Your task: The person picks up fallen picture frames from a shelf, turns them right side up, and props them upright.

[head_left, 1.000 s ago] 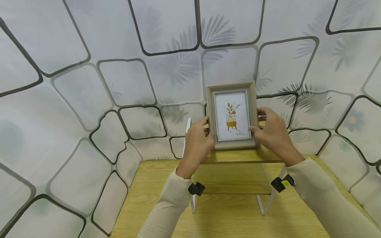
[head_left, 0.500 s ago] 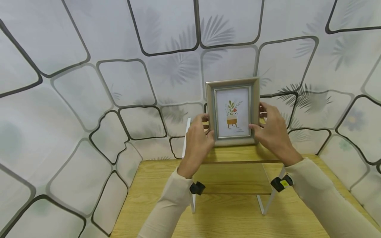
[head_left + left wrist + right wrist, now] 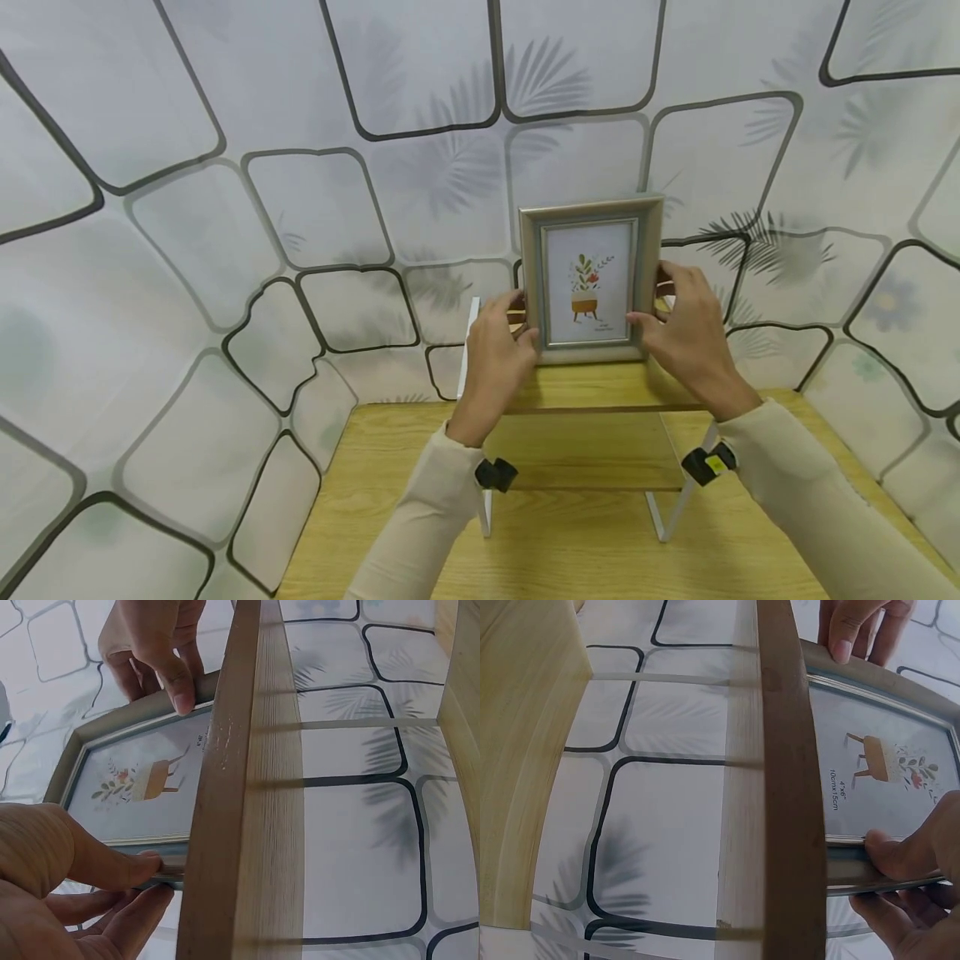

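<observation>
A picture frame (image 3: 528,275) with a silvery-beige border stands nearly upright on the top board (image 3: 600,390) of a small two-tier wooden shelf. Its print shows a plant in an orange and cream pot on legs. My left hand (image 3: 497,354) pinches the lower left side, thumb in front and fingers behind, as the left wrist view shows at the frame's border (image 3: 172,864). On the opposite side my right hand (image 3: 693,342) pinches the right border (image 3: 847,871) with the thumb on the front face. The frame's back is hidden.
The shelf's lower board (image 3: 585,450) and white metal legs (image 3: 675,508) stand on a wood-grain table (image 3: 390,467). Behind and at both sides rise walls covered in patterned fabric (image 3: 450,192). Dark wrist cameras (image 3: 495,475) are strapped over both sleeves.
The picture frame has moved slightly back on the top board and its right side has shifted a little to the right. It faces me more squarely. Both hands keep their hold.
</observation>
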`<state>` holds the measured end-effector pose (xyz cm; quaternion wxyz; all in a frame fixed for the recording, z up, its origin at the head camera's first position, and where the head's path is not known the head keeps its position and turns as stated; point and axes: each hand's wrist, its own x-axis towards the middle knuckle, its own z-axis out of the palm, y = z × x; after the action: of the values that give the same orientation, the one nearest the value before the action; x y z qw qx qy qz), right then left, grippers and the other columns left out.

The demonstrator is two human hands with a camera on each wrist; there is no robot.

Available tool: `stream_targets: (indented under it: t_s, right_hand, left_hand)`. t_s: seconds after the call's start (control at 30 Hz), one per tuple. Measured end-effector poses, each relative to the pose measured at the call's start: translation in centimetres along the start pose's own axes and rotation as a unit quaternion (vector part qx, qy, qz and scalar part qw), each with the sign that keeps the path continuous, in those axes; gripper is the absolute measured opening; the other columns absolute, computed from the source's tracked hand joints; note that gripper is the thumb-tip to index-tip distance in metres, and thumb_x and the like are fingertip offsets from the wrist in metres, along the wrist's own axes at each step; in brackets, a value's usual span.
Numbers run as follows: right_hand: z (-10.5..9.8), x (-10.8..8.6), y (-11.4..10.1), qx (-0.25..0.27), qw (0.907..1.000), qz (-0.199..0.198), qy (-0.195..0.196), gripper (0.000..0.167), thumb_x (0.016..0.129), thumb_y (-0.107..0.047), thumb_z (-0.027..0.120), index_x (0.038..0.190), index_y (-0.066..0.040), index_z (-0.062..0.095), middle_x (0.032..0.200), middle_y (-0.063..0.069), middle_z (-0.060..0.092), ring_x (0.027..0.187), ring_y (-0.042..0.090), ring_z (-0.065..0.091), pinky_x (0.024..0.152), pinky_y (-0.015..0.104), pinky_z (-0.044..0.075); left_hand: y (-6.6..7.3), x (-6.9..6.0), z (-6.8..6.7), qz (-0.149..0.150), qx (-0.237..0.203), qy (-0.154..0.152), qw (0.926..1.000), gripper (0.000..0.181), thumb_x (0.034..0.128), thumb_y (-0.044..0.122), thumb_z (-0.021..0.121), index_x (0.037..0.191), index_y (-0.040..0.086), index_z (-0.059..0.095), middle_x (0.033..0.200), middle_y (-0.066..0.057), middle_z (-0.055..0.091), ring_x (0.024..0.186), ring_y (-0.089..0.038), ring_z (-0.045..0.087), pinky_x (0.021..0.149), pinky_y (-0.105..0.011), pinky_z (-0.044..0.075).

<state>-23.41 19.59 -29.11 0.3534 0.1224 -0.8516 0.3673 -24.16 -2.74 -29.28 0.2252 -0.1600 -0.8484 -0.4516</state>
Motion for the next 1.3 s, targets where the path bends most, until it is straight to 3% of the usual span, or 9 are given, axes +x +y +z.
stream_targets:
  t_s: [0.27,0.67,0.73,0.83,0.93,1.0,1.07,1.13,1.3]
  right_hand:
    - [0.0,0.0,-0.1,0.041,0.9991,0.009,0.003,0.062,0.081,0.013,0.077,0.134,0.016,0.044,0.123,0.029,0.047,0.108,0.042,0.054,0.086,0.03,0.055]
    - [-0.2,-0.1,0.0,0.037,0.9992,-0.012,-0.002,0.073,0.081,0.005,0.081,0.14,0.013,0.039,0.128,0.03,0.045,0.108,0.044,0.052,0.09,0.05,0.054]
    - [-0.4,0.0,-0.2,0.031,0.9988,-0.035,0.013,0.081,0.08,-0.003,0.086,0.143,0.013,0.038,0.131,0.031,0.045,0.113,0.045,0.049,0.096,0.055,0.05]
    - [-0.8,0.6,-0.9,0.018,0.9908,-0.104,0.084,0.088,0.084,-0.035,0.085,0.144,0.011,0.04,0.139,0.03,0.045,0.127,0.044,0.042,0.109,0.057,0.035]
    - [-1.1,1.6,-2.5,0.006,0.9689,-0.184,0.165,0.09,0.088,-0.058,0.072,0.142,0.01,0.046,0.146,0.027,0.045,0.142,0.04,0.032,0.119,0.053,0.02]
    - [-1.0,2.5,-4.0,-0.009,0.9544,-0.229,0.191,0.086,0.092,-0.06,0.065,0.14,0.01,0.049,0.147,0.025,0.045,0.147,0.039,0.027,0.122,0.052,0.012]
    - [-0.7,3.3,-5.6,-0.029,0.9477,-0.261,0.181,0.082,0.096,-0.057,0.061,0.139,0.011,0.049,0.149,0.026,0.045,0.149,0.041,0.024,0.123,0.053,0.009]
    - [-0.2,4.0,-7.0,-0.061,0.9482,-0.274,0.149,0.081,0.099,-0.056,0.057,0.142,0.012,0.047,0.15,0.028,0.043,0.148,0.043,0.025,0.123,0.054,0.008]
    - [1.4,4.7,-8.8,-0.146,0.9631,-0.222,0.046,0.081,0.099,-0.051,0.06,0.145,0.014,0.043,0.15,0.031,0.043,0.145,0.047,0.03,0.123,0.055,0.01]
  left_hand:
    - [0.1,-0.1,-0.1,-0.001,-0.021,0.001,0.9998,0.049,0.0846,-0.013,0.072,0.131,-0.001,0.06,0.118,-0.013,0.065,0.108,-0.026,0.066,0.085,-0.02,0.056]
    - [-0.2,-0.1,-0.3,-0.009,-0.056,-0.012,0.9983,0.046,0.0862,-0.012,0.071,0.129,0.0,0.06,0.116,-0.011,0.065,0.106,-0.024,0.068,0.085,-0.018,0.055]
    - [-0.2,-0.1,-0.3,-0.013,-0.062,-0.015,0.9979,0.045,0.0865,-0.012,0.071,0.128,0.0,0.06,0.116,-0.012,0.066,0.106,-0.024,0.068,0.085,-0.018,0.055]
    - [-0.3,0.0,-0.4,-0.013,-0.067,-0.019,0.9975,0.044,0.0865,-0.011,0.072,0.127,-0.001,0.06,0.117,-0.013,0.066,0.106,-0.026,0.069,0.086,-0.019,0.055]
    - [-0.4,0.0,-0.5,-0.013,-0.07,-0.022,0.9973,0.044,0.0863,-0.011,0.072,0.128,-0.002,0.06,0.117,-0.014,0.067,0.106,-0.027,0.069,0.086,-0.02,0.055]
    - [-0.5,0.1,-0.6,-0.012,-0.071,-0.025,0.9971,0.045,0.0862,-0.011,0.072,0.128,-0.002,0.06,0.117,-0.014,0.067,0.106,-0.027,0.069,0.086,-0.02,0.055]
    - [-0.5,0.2,-0.7,-0.01,-0.073,-0.028,0.9969,0.046,0.0863,-0.01,0.073,0.13,-0.002,0.059,0.118,-0.014,0.067,0.106,-0.027,0.069,0.086,-0.02,0.055]
    - [-0.5,0.2,-0.9,-0.008,-0.073,-0.032,0.9968,0.046,0.0877,-0.007,0.074,0.131,-0.002,0.059,0.119,-0.014,0.067,0.107,-0.026,0.069,0.087,-0.022,0.056]
    - [-0.6,0.2,-1.0,-0.005,-0.074,-0.038,0.9965,0.042,0.0927,0.001,0.073,0.132,-0.001,0.06,0.122,-0.014,0.068,0.109,-0.027,0.069,0.087,-0.026,0.057]
